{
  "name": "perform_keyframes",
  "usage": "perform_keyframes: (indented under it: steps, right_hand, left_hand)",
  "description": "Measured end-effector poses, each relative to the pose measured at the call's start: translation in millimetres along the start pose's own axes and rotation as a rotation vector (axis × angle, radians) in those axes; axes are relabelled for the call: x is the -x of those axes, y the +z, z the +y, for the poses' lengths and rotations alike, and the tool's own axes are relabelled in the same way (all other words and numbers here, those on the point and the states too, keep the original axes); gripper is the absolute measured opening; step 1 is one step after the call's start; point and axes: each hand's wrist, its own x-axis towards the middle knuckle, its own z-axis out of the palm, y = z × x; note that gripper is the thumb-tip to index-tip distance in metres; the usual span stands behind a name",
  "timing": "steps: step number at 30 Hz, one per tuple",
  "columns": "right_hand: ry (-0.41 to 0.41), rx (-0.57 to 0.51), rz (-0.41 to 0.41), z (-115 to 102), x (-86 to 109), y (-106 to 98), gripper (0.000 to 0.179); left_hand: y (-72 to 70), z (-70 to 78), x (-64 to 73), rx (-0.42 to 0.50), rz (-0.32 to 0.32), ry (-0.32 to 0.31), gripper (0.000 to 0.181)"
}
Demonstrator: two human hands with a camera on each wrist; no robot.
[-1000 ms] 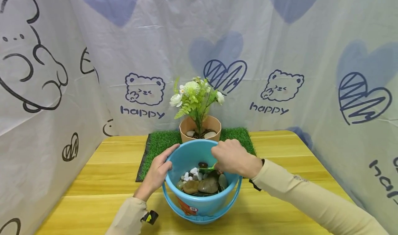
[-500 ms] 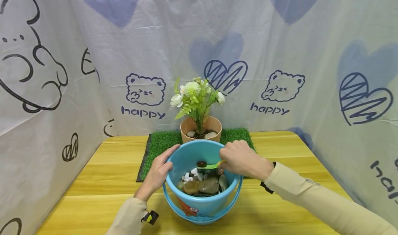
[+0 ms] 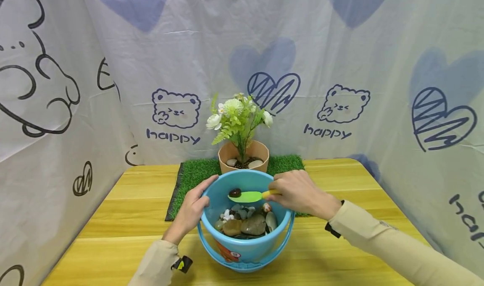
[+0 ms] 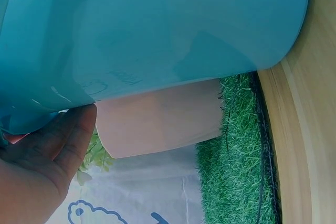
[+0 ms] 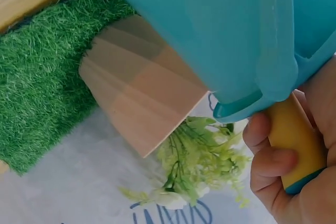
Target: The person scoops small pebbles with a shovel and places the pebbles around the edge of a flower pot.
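Observation:
A blue bucket (image 3: 245, 247) with stones (image 3: 253, 226) inside stands on the table. My left hand (image 3: 193, 208) holds its left rim, the thumb over the edge and the fingers along the outer wall. My right hand (image 3: 298, 193) grips the yellow handle (image 5: 296, 142) of a small shovel at the bucket's right rim. The shovel's light green blade (image 3: 247, 197) lies level over the bucket's interior. On the blade's tip rests a dark brown, glossy pebble (image 3: 235, 192). Small white pebbles (image 3: 227, 214) show lower down in the bucket.
Behind the bucket, a peach flowerpot (image 3: 223, 153) with white flowers (image 3: 232, 107) stands on an artificial grass mat (image 3: 196, 185). Beneath lies a wooden table (image 3: 136, 202). A printed cloth (image 3: 181, 59) hangs around it.
My right hand has moved right, and the shovel blade has risen from among the stones with the dark pebble on it. The left hand stays on the rim.

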Motion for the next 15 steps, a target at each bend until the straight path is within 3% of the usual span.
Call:
perform_keyframes:
  steps: [6, 10, 15]
  right_hand:
    - [0.05, -0.059, -0.007, 3.7, 0.3, 3.8, 0.013]
    - [0.077, -0.106, -0.03, 3.9, 1.2, 4.9, 0.014]
    - [0.088, -0.136, 0.005, 5.4, 2.5, 6.7, 0.017]
  left_hand:
    - [0.2, -1.3, 0.6, -0.011, 0.005, 0.002, 0.065]
    - [0.4, -1.5, 2.2, -0.02, 0.005, -0.009, 0.066]
    - [0.8, -1.1, 1.1, -0.014, 0.013, -0.007, 0.067]
